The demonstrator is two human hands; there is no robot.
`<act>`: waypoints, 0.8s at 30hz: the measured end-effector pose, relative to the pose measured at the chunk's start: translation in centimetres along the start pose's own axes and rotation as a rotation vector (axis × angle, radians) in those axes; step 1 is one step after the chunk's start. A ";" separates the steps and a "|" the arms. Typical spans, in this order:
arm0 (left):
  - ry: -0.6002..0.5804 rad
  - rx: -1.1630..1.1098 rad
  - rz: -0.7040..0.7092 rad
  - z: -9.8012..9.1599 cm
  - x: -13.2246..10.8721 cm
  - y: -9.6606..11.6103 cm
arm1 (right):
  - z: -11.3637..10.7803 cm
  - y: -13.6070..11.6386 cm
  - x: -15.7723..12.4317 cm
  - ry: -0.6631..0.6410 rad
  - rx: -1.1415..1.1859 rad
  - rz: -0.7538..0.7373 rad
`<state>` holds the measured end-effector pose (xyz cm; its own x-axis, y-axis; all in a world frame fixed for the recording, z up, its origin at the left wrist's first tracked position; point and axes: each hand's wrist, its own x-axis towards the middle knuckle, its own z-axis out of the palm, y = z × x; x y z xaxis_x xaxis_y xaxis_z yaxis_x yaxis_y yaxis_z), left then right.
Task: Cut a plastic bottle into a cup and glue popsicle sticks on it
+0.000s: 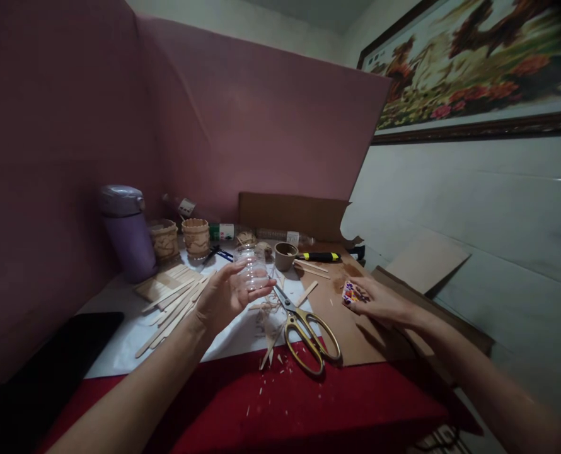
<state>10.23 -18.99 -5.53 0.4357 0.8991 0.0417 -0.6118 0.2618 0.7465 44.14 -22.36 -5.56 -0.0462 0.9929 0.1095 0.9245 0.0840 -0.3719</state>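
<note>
My left hand point(228, 293) is raised above the table, fingers curled round a clear plastic bottle piece point(253, 268). My right hand point(379, 301) rests on a brown cardboard sheet point(351, 334), its fingers closed on a small colourful item point(351, 292) that I cannot name. Gold-handled scissors point(304, 331) lie open between the two hands, beside strands of twine point(267, 310) and wood chips.
Several wooden craft sticks point(174, 306) lie on white paper at left. Behind stand a purple flask point(127, 230), two stick-covered cups point(196, 236), a small brown cup point(285, 255) and a yellow-black utility knife point(319, 256). A black phone point(72, 343) lies at left. Red cloth point(285, 403) covers the front.
</note>
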 end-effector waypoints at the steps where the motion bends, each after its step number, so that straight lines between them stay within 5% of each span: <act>1: 0.005 -0.001 0.005 0.1 0.0 0.0 | 0.1 0.9 -0.4 -0.069 -0.037 -0.022; 4: 0.019 0.009 0.003 0.2 -0.1 -0.1 | 0.7 2.2 -0.9 -0.065 -0.130 -0.024; 8: 0.038 0.030 -0.014 0.1 0.1 -0.2 | 1.3 2.6 -0.7 0.030 -0.228 0.174; 12: 0.047 0.023 -0.004 -0.2 0.3 -0.2 | 1.4 3.8 -0.8 -0.048 -0.093 0.100; 16: 0.061 0.026 0.000 -0.2 0.3 -0.1 | 1.6 4.8 -1.2 0.080 0.158 0.003; 21: 0.020 0.022 -0.009 -0.3 0.3 -0.2 | 1.4 4.5 -1.8 0.184 0.803 0.356; 24: -0.033 0.020 -0.015 -0.4 0.3 -0.3 | 0.3 2.7 -2.6 0.211 1.038 0.350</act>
<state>10.26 -18.67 -6.00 0.4666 0.8829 0.0525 -0.5916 0.2674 0.7606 46.63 -24.72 -7.10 0.3109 0.9498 -0.0345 0.1050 -0.0704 -0.9920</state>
